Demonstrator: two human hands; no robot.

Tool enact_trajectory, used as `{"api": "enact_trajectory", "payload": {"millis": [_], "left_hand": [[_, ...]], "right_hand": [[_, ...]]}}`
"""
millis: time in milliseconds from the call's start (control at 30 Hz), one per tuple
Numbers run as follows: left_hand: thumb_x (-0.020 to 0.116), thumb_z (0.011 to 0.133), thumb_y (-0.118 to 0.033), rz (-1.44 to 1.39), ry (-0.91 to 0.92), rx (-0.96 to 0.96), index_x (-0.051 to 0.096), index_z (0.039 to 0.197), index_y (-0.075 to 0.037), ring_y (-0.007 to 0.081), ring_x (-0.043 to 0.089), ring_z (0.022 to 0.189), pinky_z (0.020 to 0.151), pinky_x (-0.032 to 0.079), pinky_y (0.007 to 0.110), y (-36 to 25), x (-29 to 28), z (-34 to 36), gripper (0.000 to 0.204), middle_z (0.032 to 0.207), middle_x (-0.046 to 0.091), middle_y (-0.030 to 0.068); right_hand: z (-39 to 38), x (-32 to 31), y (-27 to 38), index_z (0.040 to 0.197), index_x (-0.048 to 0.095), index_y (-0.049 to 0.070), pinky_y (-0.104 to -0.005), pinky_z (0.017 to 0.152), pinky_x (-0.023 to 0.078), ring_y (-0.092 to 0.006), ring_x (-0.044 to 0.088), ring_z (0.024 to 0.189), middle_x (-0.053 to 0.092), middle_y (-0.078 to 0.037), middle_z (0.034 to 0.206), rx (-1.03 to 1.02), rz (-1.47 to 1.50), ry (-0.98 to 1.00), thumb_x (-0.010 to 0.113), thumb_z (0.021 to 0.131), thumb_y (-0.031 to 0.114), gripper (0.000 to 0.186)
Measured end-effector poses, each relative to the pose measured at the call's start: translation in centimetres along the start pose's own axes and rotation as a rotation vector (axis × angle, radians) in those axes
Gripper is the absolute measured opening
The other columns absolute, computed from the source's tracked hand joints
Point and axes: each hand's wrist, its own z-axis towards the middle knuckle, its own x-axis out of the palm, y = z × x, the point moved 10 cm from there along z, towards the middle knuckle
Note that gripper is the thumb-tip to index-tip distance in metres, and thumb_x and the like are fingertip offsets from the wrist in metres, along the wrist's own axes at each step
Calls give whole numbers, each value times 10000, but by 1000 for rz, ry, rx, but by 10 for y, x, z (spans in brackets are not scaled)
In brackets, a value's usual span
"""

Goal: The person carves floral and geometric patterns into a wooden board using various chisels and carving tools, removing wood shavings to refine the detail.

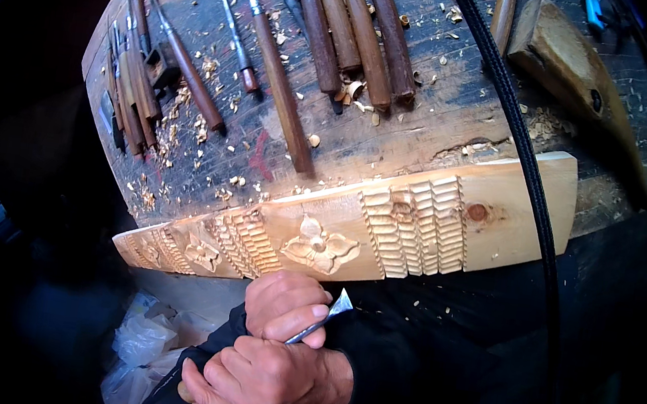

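Note:
A wood carving chisel (340,305) with a flared metal blade points up and to the right, just off the near edge of a carved board. My right hand (261,380) is closed around its handle, whose end shows below the fingers. Above it, my left hand (282,306) is closed with its fingers on the metal shank. The pale wooden board (500,244) lies along the table's near edge, carved with flower shapes and bands of slanted notches. Its right end is plain, with a dark knot. The blade is apart from the wood.
Several wooden-handled chisels (281,88) lie across the worn table (420,141) among wood shavings. A wooden mallet (567,58) rests at the far right. A black braided cord (521,137) hangs across the view, in front of the board. Clear plastic bags (145,342) are at the lower left.

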Motion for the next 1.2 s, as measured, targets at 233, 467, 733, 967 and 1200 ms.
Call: {"api": "enact_trajectory", "payload": {"millis": [233, 467, 733, 967, 1200], "left_hand": [[727, 1128, -331, -110, -171, -53, 720, 1153, 58, 254, 695, 561, 518, 552, 344, -14, -19, -13, 390, 734, 712, 134], [786, 1075, -329, -34, 96, 34, 750, 1231, 12, 280, 747, 673, 603, 579, 354, -30, -24, -3, 377, 848, 776, 132], [876, 881, -246, 9, -118, -155, 844, 1126, 1, 297, 813, 852, 721, 616, 370, -8, -25, -29, 350, 939, 841, 143], [833, 922, -552, 366, 127, -49, 861, 1232, -91, 295, 706, 971, 897, 581, 427, -4, -7, 18, 556, 1126, 803, 72], [790, 963, -570, 514, 228, -88, 845, 1317, -152, 305, 652, 1159, 991, 521, 456, 4, 20, 21, 550, 1354, 737, 97]], "right_hand": [[-16, 18, 31, 1019, 768, -97, -300, 522, 416, -149, 601, 577, 591, -30, 681, -184, 111, 260, 770, 995, 146, 244], [-33, 17, 48, 982, 734, -99, -371, 567, 480, -216, 660, 617, 632, -92, 699, -272, 80, 364, 767, 992, 241, 341], [-28, -4, 22, 1002, 753, -5, -294, 528, 422, -145, 597, 598, 573, -19, 706, -299, -133, 421, 828, 962, 316, 332], [-31, 4, 24, 959, 690, 47, -259, 517, 382, -110, 580, 555, 698, -59, 765, -360, -112, 407, 833, 950, 215, 221], [-32, 9, 26, 997, 714, 38, -232, 502, 351, -95, 573, 538, 694, -66, 742, -408, -76, 367, 850, 936, 214, 231]]}}
